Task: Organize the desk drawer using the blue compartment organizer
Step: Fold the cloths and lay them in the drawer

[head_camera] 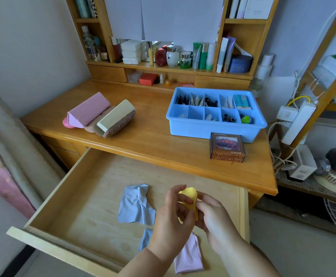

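Over the near right of the open drawer (67,188), both the left hand (175,214) and right hand (213,213) pinch a small yellow cloth (189,196), which looks light, limp and best folded by its edges before going into the blue organizer (215,134) on the desk's far right.

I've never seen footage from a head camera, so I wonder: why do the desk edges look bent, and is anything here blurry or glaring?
Head view: the wide lens bows straight lines, so the desk edge and open drawer splay outward; corners such as the right-hand shelf rack look soft and smeared; light is even daylight, with no harsh glare; both hands, left hand and right hand, and the yellow cloth stay fairly sharp.
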A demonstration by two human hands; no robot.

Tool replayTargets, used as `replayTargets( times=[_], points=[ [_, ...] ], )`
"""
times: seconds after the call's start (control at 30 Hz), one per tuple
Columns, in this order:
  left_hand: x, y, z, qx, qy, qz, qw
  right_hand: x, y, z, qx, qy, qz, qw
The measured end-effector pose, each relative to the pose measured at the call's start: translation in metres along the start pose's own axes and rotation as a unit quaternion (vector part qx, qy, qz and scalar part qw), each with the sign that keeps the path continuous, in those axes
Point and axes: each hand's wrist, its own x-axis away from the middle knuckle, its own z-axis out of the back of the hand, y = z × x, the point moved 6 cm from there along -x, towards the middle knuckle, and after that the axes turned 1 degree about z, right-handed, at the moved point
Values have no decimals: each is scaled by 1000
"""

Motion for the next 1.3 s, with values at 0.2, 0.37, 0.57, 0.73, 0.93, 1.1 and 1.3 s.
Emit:
replayTargets(
  times=[0.2,0.37,0.57,0.73,0.93,1.1,1.3],
  points=[
    [0,6,17,3,49,-15,999,-3,-2,-1,-76,-40,-14,996],
    [-8,-36,50,61,110,224,966,-9,-2,-2,-210,-81,-60,972],
    [0,-56,22,286,-30,419,861,-11,-2,-1,-169,-95,-43,980],
    [-8,-50,35,251,61,297,919,-11,7,9,-200,-4,-28,979],
    [-5,-39,37,104,-14,191,976,-8,18,9,-134,-9,-64,989],
    [-17,-18,42,-3,-65,120,991,-11,4,11,-10,-10,15,1000],
    [-20,0,33,-165,-181,-9,969,-13,9,24,209,-27,53,976]
  ],
)
